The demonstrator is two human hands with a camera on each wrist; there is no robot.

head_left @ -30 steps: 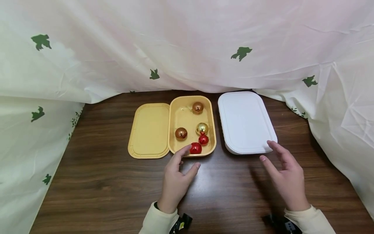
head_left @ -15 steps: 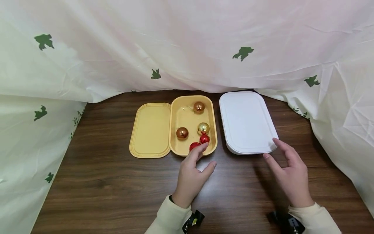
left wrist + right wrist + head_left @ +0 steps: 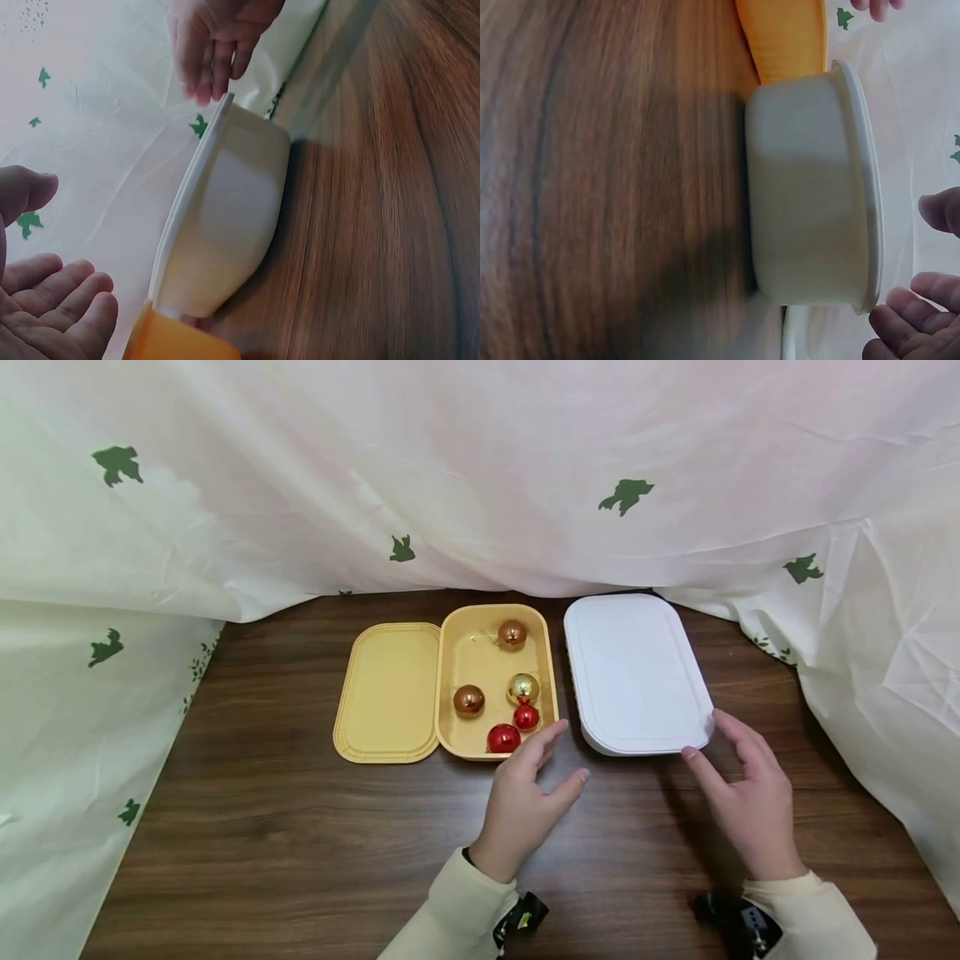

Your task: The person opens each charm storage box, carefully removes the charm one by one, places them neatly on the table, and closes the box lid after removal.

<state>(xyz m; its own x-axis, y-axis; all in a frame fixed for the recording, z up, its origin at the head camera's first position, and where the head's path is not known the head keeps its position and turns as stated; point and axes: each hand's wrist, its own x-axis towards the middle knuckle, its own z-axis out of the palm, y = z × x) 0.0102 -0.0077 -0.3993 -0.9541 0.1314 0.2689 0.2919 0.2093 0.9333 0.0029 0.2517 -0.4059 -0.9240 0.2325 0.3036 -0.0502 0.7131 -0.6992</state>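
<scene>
Just ahead-left of my right grip (image 3: 753,810), spread and empty, lies the white lidded box (image 3: 637,672), long axis pointing away; my left grip (image 3: 519,812), likewise spread, is farther.

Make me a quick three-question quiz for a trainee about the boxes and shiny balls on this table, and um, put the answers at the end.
1. Count: how many shiny balls lie in the yellow box?

2. True or false: the white box stands uncovered.

3. Pick one: in the head view, what lies just left of the yellow box?
A) The white box
B) The yellow lid
C) One of the shiny balls

Key:
1. Five: two brown, two red, one gold.
2. False; its white lid is on.
3. B.
</scene>
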